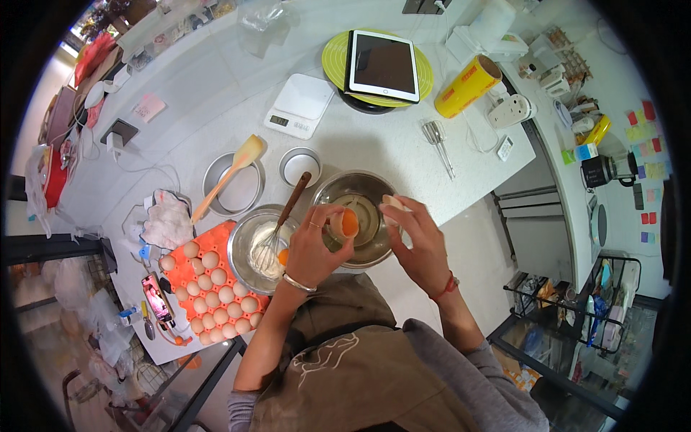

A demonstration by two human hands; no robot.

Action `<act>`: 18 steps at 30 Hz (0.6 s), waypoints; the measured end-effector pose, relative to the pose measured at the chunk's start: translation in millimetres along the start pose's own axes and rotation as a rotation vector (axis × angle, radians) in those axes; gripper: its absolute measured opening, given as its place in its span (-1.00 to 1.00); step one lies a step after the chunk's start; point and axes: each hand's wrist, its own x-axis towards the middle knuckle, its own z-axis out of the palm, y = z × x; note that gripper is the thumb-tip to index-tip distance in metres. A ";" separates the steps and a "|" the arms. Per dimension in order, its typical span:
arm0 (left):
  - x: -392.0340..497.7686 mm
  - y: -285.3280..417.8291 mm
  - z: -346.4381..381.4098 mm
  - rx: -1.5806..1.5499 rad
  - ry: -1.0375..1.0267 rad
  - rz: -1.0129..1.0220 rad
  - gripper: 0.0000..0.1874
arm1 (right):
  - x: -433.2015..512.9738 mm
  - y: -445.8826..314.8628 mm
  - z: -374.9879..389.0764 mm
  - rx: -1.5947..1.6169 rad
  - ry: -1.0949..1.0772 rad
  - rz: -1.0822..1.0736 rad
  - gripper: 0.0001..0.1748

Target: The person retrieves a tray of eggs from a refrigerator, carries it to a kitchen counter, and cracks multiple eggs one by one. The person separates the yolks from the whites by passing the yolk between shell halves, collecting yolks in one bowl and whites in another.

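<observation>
My left hand holds an eggshell half with an orange yolk in it, over the near left part of a large steel bowl. Clear egg white lies in that bowl. In my right hand, at the bowl's right rim, is the other eggshell half. A smaller steel bowl to the left holds white powder, a yolk and a wire whisk with a wooden handle. Left of it several brown eggs sit in an orange egg tray.
Two round cake tins stand behind the bowls, a spatula across the larger. Farther back are a kitchen scale, a tablet on a green mat and a yellow film roll. Beater attachments lie right; a phone lies left.
</observation>
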 end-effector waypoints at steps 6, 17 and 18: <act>0.0 5.8 0.9 -0.013 0.008 -0.012 -0.53 | 1.7 5.2 14.6 0.298 -0.005 0.199 -0.60; 1.1 11.6 0.4 -0.021 -0.019 -0.007 -0.50 | -0.9 11.1 40.6 0.505 -0.012 0.158 -0.64; 0.9 11.0 0.8 -0.029 -0.019 -0.004 -0.49 | -0.5 10.5 40.3 0.500 -0.016 0.160 -0.64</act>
